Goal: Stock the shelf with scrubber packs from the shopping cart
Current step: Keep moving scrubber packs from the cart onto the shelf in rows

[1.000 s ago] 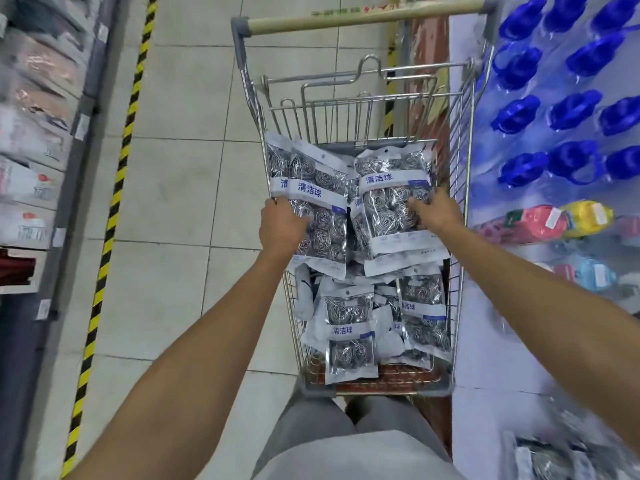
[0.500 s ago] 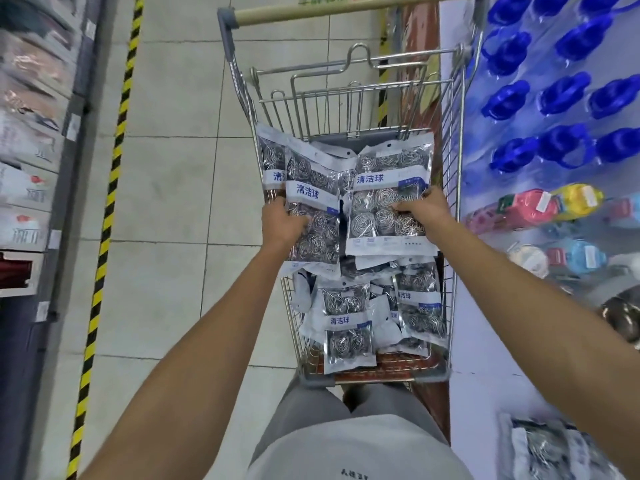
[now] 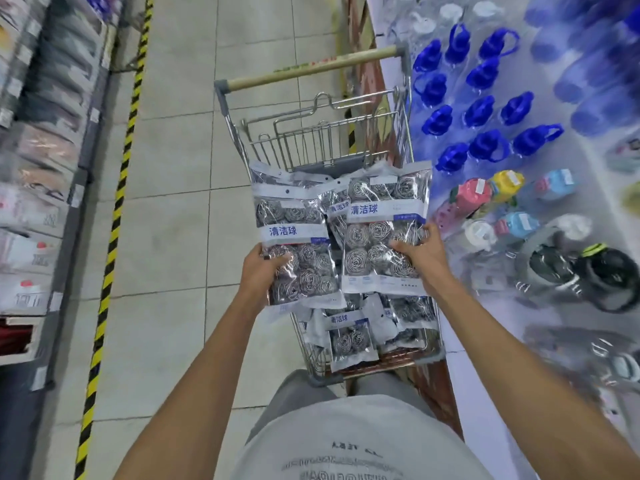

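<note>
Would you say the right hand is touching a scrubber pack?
Touching: the head view shows the right hand gripping the scrubber pack, thumb curled over its front.

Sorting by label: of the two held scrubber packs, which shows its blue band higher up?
The pack in the right hand, right scrubber pack; the left hand's pack sits lower.

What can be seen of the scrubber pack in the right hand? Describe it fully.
The right-hand scrubber pack is a clear plastic bag with a white and blue printed band across its upper part and a white strip along the bottom. Through the film show coiled, silvery metal scrubber balls in rows. It is held face up, roughly flat, tilted slightly, above the shopping cart. The right hand grips its right edge, thumb on top. Its left edge overlaps other packs beside it.
</note>
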Demonstrator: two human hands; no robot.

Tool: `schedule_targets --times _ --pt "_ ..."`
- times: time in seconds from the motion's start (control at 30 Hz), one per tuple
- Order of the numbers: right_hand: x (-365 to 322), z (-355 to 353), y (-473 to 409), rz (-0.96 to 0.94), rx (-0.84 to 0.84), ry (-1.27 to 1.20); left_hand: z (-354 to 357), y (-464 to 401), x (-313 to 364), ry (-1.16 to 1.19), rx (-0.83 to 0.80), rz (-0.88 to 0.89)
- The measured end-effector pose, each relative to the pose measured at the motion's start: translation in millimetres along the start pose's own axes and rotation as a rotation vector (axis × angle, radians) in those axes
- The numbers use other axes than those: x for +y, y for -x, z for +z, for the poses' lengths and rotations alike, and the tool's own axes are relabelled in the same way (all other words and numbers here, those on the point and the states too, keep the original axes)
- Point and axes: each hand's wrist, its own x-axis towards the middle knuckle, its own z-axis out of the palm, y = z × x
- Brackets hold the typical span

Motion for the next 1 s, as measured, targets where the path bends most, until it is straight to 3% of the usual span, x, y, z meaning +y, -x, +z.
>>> schedule_targets --times 0.3,0.63,1.0 --pt "56 -16 136 -0.043 0.116 -0.277 -39 56 -23 0.029 -0.282 0.144" --pt "165 -21 307 0.051 0.380 -0.651 -61 118 -70 -0.093 -0.575 0.036" --pt "287 -52 484 0.081 0.672 -0.928 -15 232 -136 -0.314 -0.912 -0.094"
